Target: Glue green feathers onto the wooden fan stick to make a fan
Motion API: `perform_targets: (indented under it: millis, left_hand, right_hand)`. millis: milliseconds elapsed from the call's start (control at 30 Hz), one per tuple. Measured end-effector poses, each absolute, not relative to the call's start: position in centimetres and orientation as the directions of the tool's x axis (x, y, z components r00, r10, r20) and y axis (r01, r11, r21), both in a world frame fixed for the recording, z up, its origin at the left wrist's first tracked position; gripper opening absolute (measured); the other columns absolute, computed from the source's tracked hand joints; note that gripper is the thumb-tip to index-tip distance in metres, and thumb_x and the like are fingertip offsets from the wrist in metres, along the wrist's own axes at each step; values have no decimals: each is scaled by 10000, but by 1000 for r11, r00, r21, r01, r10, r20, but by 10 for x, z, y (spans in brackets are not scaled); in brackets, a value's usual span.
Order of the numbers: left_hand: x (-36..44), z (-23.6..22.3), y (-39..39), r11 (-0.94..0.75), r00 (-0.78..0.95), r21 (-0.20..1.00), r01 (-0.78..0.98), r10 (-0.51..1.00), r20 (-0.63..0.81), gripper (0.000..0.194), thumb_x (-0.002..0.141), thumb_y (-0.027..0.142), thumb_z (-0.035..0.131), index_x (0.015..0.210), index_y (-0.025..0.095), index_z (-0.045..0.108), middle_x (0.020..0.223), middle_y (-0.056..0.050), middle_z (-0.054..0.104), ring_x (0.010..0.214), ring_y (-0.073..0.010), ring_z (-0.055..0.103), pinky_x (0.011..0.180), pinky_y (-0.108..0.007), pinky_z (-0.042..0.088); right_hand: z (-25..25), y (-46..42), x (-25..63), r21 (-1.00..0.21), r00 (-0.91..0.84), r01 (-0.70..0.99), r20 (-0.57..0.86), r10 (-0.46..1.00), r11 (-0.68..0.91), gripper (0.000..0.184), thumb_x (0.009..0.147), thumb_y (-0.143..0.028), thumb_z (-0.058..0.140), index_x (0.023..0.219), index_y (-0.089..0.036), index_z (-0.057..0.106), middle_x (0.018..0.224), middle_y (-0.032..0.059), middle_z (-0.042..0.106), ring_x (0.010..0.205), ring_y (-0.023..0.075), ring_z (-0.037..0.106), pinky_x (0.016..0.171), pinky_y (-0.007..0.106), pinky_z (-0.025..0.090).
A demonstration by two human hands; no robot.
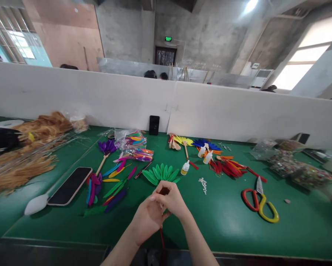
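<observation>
Hands (173,199), two, at one green feather fan (162,173), three bottles (185,168) nearby

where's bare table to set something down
Bare table lies between the right hand and the scissors, in front of the white bits, and between the loose feathers and near edge. Those feathers crowd the area beside the large phone.

Forward-and-down view from head height

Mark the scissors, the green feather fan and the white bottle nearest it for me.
Scissors (259,187): head view, on the blades.
Green feather fan (162,173): head view, on the middle feathers.
White bottle (185,168): head view, on its body.
</observation>
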State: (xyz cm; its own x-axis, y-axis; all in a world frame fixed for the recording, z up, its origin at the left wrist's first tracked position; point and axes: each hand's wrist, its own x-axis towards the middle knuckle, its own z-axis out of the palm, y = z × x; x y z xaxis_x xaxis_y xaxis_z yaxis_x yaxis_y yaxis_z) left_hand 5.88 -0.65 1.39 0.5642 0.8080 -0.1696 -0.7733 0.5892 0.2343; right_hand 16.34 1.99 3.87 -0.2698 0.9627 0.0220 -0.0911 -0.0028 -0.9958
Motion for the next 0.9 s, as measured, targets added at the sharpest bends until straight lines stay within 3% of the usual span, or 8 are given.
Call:
perform_targets:
  millis: [167, 300, 467, 700, 800, 900]
  left_hand:
    - [54, 14, -1, 619, 555, 302, -725, 784, -276, 109, 815, 207, 554, 858, 213, 653, 916, -6, 669, 868, -151, 595, 818, -297, 401]
    - [49, 11, -1, 614, 547, 344, -711, 789, -279, 162, 811, 165, 543, 918, 220, 651, 935, -9, 659, 932, -155, 573, 877, -303, 373]
    - [44, 6, -10, 634, 584, 259, -729, 773, -248, 147, 810, 130, 544, 825, 207, 670, 822, -3, 676, 854, -160, 597, 914, -368, 362]
    - [41, 11, -17, 669, 648, 212, -713, 743, -166, 363, 799, 80, 509, 1091, 267, 617, 934, -12, 684, 903, -167, 605, 947, -404, 338]
    - [40, 12, -14, 664, 652, 176, -727, 747, -129, 370, 872, 161, 470, 1213, 292, 532, 889, 3, 688, 896, -145, 608, 975, -390, 315]
    - [38, 16, -10, 672, 670, 153, -725, 739, -75, 410, 904, 364, 450, 1302, 270, 440, 964, -18, 673, 973, -162, 583, 1009, -384, 279]
  right_hand:
    - [35, 20, 165, -999, -176, 10, 45, 983, 48, 218, 668, -193, 652, 542, -175, 475, 539, -31, 561, 460, 79, 460, 422, 178, 355]
    - [37, 18, 169, -994, -284, 66, 64, 957, 87, 146, 717, -184, 596, 599, -172, 511, 610, -17, 579, 523, 99, 517, 482, 198, 403]
    - [41, 12, 173, -980, -363, 125, 98, 927, 153, 189, 730, -189, 594, 585, -177, 473, 627, -11, 595, 524, 94, 506, 475, 191, 378]
    - [47, 3, 175, -958, -432, 179, 129, 893, 225, 128, 775, -179, 550, 648, -171, 537, 610, -16, 587, 511, 88, 522, 488, 184, 389]
    - [49, 2, 177, -971, -430, 129, 129, 893, 202, 139, 813, -219, 527, 698, -165, 581, 610, -6, 592, 548, 104, 562, 517, 191, 422]
    - [49, 2, 180, -982, -350, 71, 141, 926, 176, 199, 837, -298, 519, 711, -161, 591, 590, -3, 593, 534, 107, 564, 504, 195, 430]
